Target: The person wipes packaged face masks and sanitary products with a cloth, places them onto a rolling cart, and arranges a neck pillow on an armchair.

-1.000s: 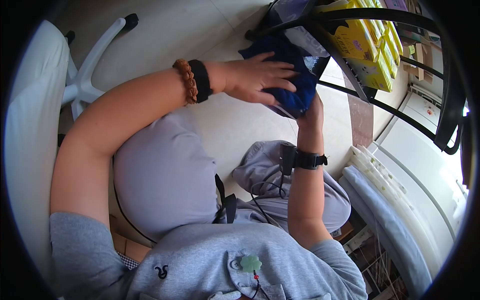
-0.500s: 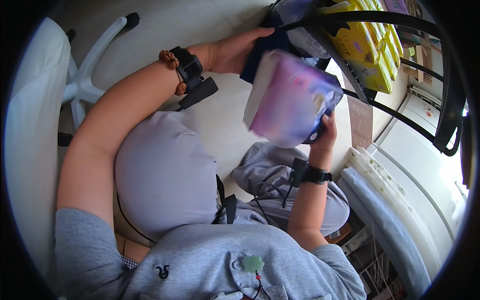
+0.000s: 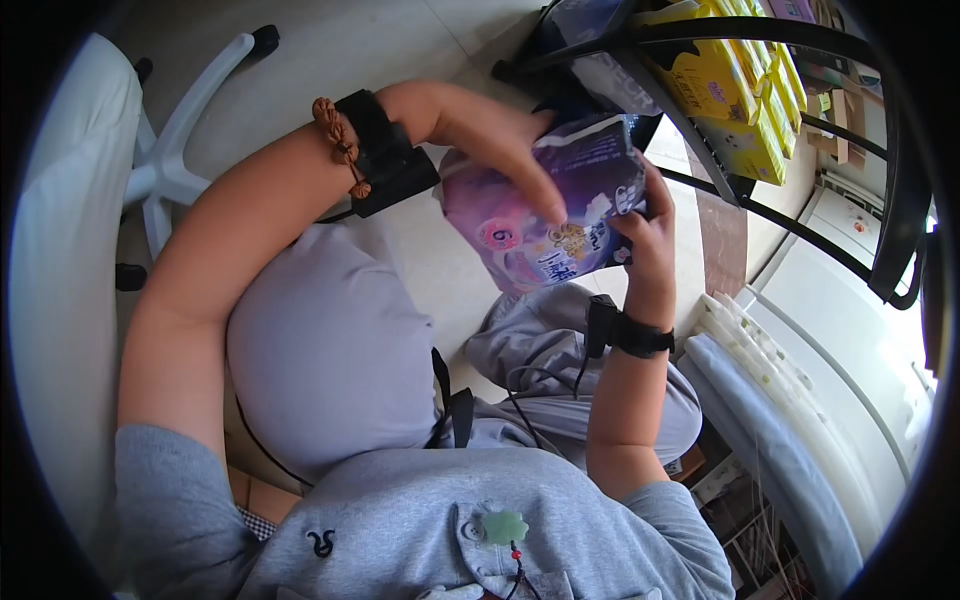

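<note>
A purple soft plastic pack [image 3: 520, 225], printed with a pink round 6 and white characters, is held up in front of my knees between both hands. My left hand [image 3: 490, 140] reaches over its upper left side, thumb lying across the printed front; its other fingers are largely hidden. My right hand [image 3: 650, 230] grips the pack's right end, fingers curled around the edge. Something dark shows just behind the pack's top edge; I cannot make out what it is.
A black metal rack [image 3: 760, 35] stands at upper right with several yellow packs [image 3: 745, 150] and dark bluish packs [image 3: 600, 80]. A white chair base [image 3: 165, 170] is on the left. Rolled fabric [image 3: 770, 430] and a white cabinet [image 3: 840, 250] are at right.
The purple pack has turned so its printed front faces me. My left hand has moved from a dark blue thing beside the rack onto the pack. My right hand still holds the pack's right end.
</note>
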Demonstrator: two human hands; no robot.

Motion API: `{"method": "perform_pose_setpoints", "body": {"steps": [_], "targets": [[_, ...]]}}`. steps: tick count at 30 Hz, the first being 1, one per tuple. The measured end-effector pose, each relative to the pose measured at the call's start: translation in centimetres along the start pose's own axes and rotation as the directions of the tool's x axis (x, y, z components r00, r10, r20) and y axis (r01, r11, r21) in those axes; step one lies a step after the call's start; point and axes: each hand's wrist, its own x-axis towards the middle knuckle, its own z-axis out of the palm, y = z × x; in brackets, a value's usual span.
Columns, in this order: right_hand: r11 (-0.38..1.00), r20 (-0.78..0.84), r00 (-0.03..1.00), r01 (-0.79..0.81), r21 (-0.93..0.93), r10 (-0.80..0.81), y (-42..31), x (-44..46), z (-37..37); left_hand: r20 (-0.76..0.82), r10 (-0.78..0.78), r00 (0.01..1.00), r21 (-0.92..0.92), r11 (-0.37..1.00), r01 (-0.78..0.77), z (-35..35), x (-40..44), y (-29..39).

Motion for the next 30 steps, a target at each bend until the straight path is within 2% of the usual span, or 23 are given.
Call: {"method": "perform_pose_setpoints", "body": {"steps": [1, 2, 4, 5, 6, 9, 13, 16, 19, 20, 22, 23, 26, 27, 28, 30], "targets": [[1.0, -0.019, 1.0, 0.017, 0.016, -0.017, -1.1, -0.1, 0.6, -0.025, 0.008, 1.0, -0.033, 0.999, -0.009, -0.1, -0.1, 0.1], [0.988, 0.006, 0.998, 0.058, -0.144, -0.058, -1.6, -0.2, 0.3, -0.05, 0.017, 0.999, -0.064, 0.998, -0.02, -0.3, -0.1, 0.2], [0.991, -0.031, 0.998, 0.06, 0.116, -0.057, -3.1, -1.0, 0.4, -0.093, 0.069, 0.993, -0.13, 0.988, -0.081, -0.3, -0.1, 0.2], [0.906, 0.018, 0.992, 0.107, 0.41, -0.126, -1.4, -0.7, -1.5, -0.114, 0.112, 0.987, -0.164, 0.978, -0.13, -0.3, -0.3, 0.1], [0.82, -0.011, 0.995, 0.084, 0.566, -0.095, -1.1, -1.0, -2.4, -0.135, 0.156, 0.978, -0.195, 0.964, -0.181, -0.3, -0.6, 0.1], [0.681, -0.103, 0.993, 0.108, 0.725, -0.048, 3.3, -2.5, -4.1, -0.039, 0.252, 0.967, -0.275, 0.928, -0.253, -0.5, -0.9, 0.5], [0.623, -0.151, 0.983, 0.053, 0.78, 0.105, 5.9, -4.9, -0.8, 0.02, 0.238, 0.971, -0.163, 0.959, -0.231, 0.7, -0.8, 1.9], [0.617, -0.155, 0.977, 0.034, 0.786, 0.144, 6.3, -4.9, 1.2, -0.216, 0.147, 0.965, -0.088, 0.982, -0.169, 0.2, -1.1, 1.5], [0.633, -0.178, 0.975, 0.054, 0.772, 0.134, 5.5, -3.8, 1.9, -0.472, 0.252, 0.845, 0.049, 0.964, -0.26, 0.7, -0.7, 2.1], [0.64, -0.196, 0.973, 0.072, 0.765, 0.125, 5.2, -3.3, 2.0, -0.5, 0.39, 0.774, 0.308, 0.915, -0.262, 0.2, -0.3, 2.0], [0.65, -0.235, 0.966, 0.114, 0.752, 0.103, 4.3, -1.7, 2.0, -0.428, 0.657, 0.62, 0.745, 0.645, -0.17, -0.8, 0.4, 2.6], [0.65, -0.255, 0.962, 0.136, 0.748, 0.093, 4.1, -0.8, 2.0, -0.378, 0.586, 0.717, 0.665, 0.71, -0.231, 0.1, 0.3, 3.2], [0.624, -0.317, 0.944, 0.194, 0.757, 0.091, 4.0, 0.1, 2.6, -0.424, 0.465, 0.777, 0.741, 0.672, 0.002, 5.4, 0.2, 3.8], [0.605, -0.335, 0.937, 0.21, 0.768, 0.1, 4.0, 0.2, 2.7, -0.452, 0.438, 0.777, 0.807, 0.572, 0.147, 6.4, 0.5, 3.9], [0.586, -0.351, 0.93, 0.224, 0.778, 0.112, 2.9, 0.4, 3.6, -0.466, 0.485, 0.741, 0.769, 0.636, 0.067, 6.1, 1.1, 3.3], [0.649, -0.445, 0.888, 0.27, 0.712, 0.118, 1.5, 0.2, 4.2, -0.506, 0.563, 0.653, 0.676, 0.73, -0.105, 4.3, 2.7, 1.6]]}}
